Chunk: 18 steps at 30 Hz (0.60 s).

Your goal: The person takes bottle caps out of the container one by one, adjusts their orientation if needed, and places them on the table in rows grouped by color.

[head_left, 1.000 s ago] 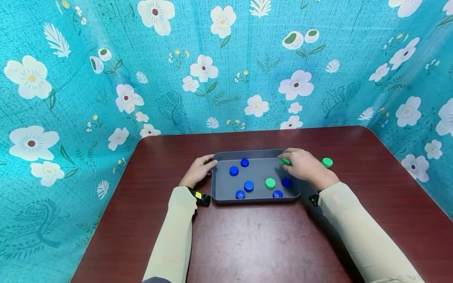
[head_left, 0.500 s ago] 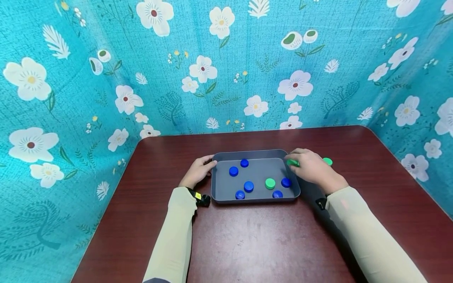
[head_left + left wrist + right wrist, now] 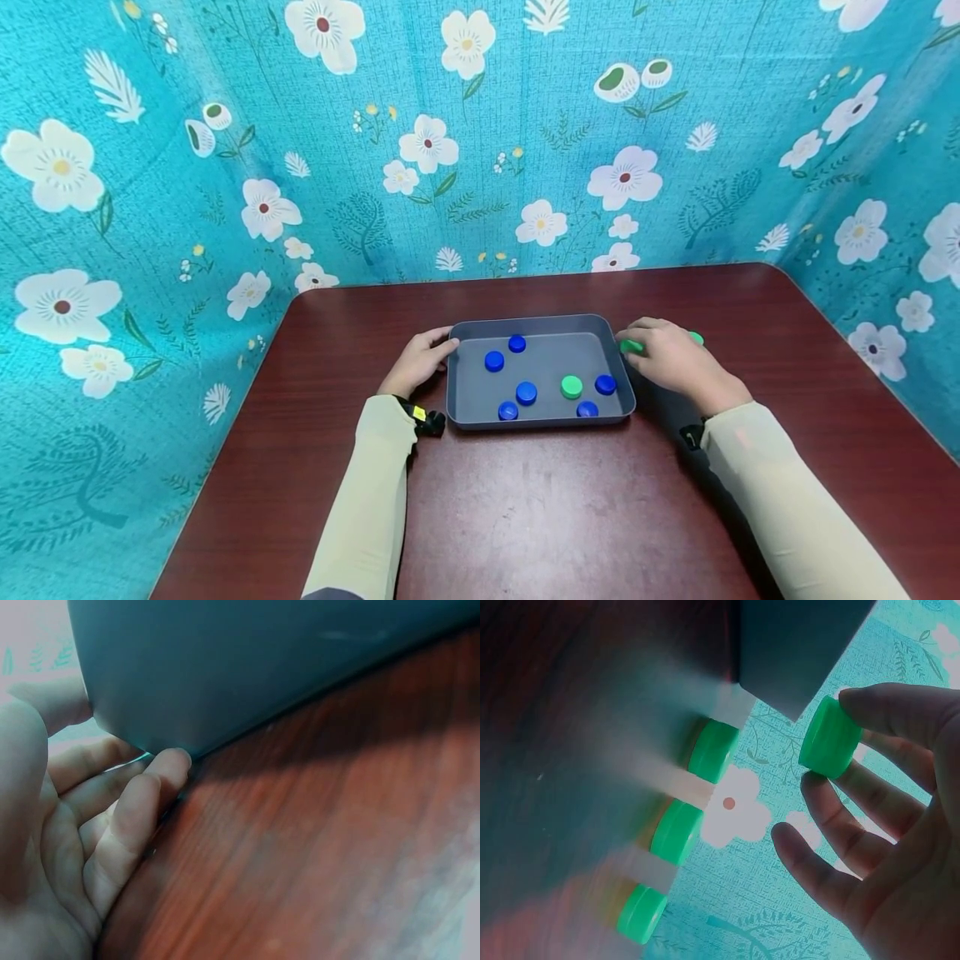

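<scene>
A grey rectangular tray (image 3: 551, 360) lies on the table. Its left wall is gripped by my left hand (image 3: 415, 364), thumb over the rim and fingers low against the outside, as the left wrist view shows. Inside are several blue bottle caps (image 3: 526, 393) and one green bottle cap (image 3: 572, 387). Just outside the tray's right wall, my right hand (image 3: 670, 356) pinches another green bottle cap (image 3: 830, 739) between thumb and fingers. In the right wrist view, three more green caps (image 3: 677, 831) stand in a row on the table; in the head view the hand mostly covers them.
The dark red-brown table (image 3: 525, 500) extends around the tray on all sides. A blue flowered cloth (image 3: 480, 167) hangs behind the table and along its sides. Part of one green cap (image 3: 697, 337) shows beyond the right hand.
My right hand has moved right with the green cap, from over the tray's right end to just outside its wall. The left hand and tray stay put.
</scene>
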Motion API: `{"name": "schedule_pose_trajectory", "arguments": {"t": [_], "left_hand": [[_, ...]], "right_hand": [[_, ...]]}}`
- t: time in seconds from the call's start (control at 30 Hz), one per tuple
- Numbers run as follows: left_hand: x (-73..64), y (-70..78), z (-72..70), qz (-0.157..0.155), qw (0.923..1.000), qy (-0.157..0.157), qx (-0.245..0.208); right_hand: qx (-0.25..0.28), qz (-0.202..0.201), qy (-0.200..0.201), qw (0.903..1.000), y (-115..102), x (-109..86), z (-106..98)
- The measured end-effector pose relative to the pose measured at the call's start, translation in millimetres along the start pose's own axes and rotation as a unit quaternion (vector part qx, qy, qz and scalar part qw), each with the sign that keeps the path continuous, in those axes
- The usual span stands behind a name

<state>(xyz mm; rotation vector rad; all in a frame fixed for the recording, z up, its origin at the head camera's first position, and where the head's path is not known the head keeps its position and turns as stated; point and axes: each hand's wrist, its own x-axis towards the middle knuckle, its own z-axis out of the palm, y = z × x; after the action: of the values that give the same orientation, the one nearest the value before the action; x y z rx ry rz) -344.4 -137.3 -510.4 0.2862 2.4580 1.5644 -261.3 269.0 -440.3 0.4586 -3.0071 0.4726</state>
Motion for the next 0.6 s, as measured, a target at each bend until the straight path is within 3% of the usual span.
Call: {"name": "schedule_pose_trajectory", "arguments": {"t": [0.6], "left_hand": [[-0.2, 0.8, 0.1, 0.005, 1.0000, 0.003, -0.002]], "right_hand": [[0.001, 0.025, -0.019, 0.9995, 8, -11.1, 7]]}}
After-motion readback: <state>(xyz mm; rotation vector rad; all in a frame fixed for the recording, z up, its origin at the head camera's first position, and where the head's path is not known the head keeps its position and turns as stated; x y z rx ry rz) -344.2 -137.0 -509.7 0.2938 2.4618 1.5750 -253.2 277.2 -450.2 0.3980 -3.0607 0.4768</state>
